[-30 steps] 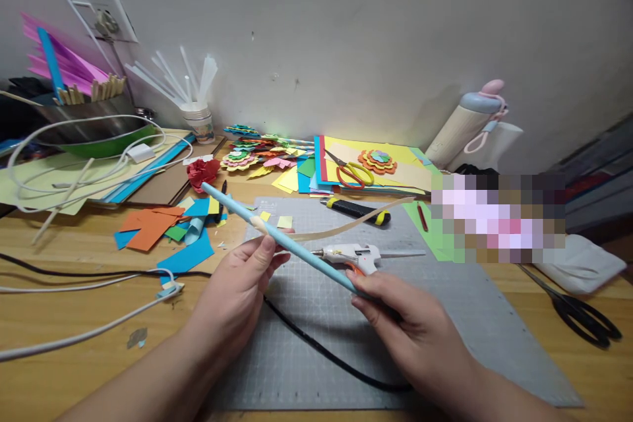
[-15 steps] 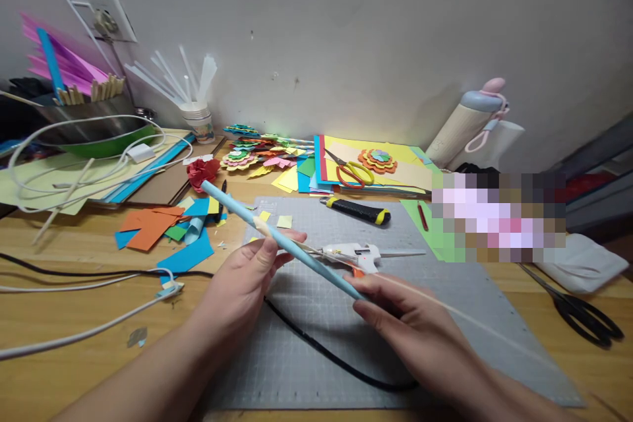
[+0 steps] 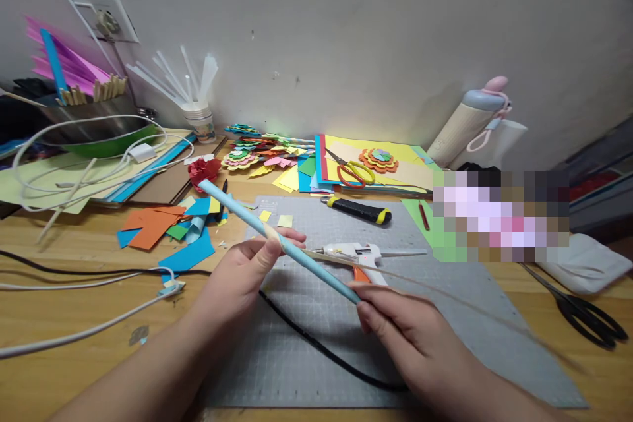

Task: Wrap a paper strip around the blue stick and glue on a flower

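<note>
A light blue paper flower stem [image 3: 316,268] slants across the middle, with a crumpled red paper flower [image 3: 204,171] at its upper left end. My left hand [image 3: 252,270] is closed around the stem's middle, its thumb on a cream paper strip [image 3: 273,233] wrapped there. The strip's long loose tail runs off to the right past my right hand and is blurred at its end. My right hand [image 3: 403,326] pinches the stem's lower end between thumb and fingers. Behind the stem, a white glue gun [image 3: 343,252] with an orange trigger lies on the grey cutting mat [image 3: 316,369].
A black-and-yellow utility knife [image 3: 359,210] rests on the mat. Yellow-handled scissors [image 3: 359,173] and paper flowers [image 3: 242,155] lie behind. Paper scraps [image 3: 158,224] and cables are at left, black scissors [image 3: 588,320] at right. A paper cup [image 3: 200,122] holds white sticks.
The cream wrap has shifted slightly down the stem towards my right hand. My right fingers have changed position on the stem's end, and the strip's loose tail has swung.
</note>
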A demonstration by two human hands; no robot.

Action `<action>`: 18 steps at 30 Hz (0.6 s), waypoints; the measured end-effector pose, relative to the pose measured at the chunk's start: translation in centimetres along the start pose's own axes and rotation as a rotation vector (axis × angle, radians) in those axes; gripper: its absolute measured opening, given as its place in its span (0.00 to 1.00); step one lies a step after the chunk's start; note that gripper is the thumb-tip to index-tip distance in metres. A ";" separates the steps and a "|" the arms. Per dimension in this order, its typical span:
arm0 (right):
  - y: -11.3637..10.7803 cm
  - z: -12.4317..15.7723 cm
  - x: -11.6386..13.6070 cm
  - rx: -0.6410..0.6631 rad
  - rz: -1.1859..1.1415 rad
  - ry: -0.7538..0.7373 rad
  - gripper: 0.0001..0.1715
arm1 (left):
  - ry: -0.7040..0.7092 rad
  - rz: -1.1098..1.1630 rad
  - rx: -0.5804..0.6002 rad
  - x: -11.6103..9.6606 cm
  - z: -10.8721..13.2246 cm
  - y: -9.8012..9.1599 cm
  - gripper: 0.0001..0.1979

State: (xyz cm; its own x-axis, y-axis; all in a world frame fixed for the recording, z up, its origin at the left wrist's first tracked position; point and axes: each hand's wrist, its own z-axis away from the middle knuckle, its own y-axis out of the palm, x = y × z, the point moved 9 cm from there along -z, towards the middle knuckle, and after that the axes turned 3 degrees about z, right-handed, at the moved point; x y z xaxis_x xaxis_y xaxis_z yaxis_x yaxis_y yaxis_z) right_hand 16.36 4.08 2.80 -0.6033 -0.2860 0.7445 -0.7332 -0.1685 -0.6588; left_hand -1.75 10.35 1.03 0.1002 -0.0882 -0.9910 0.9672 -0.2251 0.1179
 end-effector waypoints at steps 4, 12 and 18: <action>0.0 0.4 1.8 -0.014 0.117 -0.194 0.14 | -0.014 0.032 0.025 0.2 0.1 0.4 0.22; -1.4 0.9 2.3 -0.210 0.233 -0.292 0.08 | 0.051 0.017 0.017 -1.0 0.5 0.4 0.23; -1.1 0.9 2.4 -0.179 0.202 -0.292 0.09 | 0.016 0.065 0.031 -0.7 0.6 0.9 0.24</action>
State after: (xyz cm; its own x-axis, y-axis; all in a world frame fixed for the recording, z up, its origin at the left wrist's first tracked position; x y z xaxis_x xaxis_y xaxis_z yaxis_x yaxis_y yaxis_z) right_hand 16.01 2.73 5.16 -0.6450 -0.5571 0.5231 -0.6679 0.0785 -0.7401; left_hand -1.03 9.64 1.84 0.1668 -0.0883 -0.9820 0.9508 -0.2493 0.1839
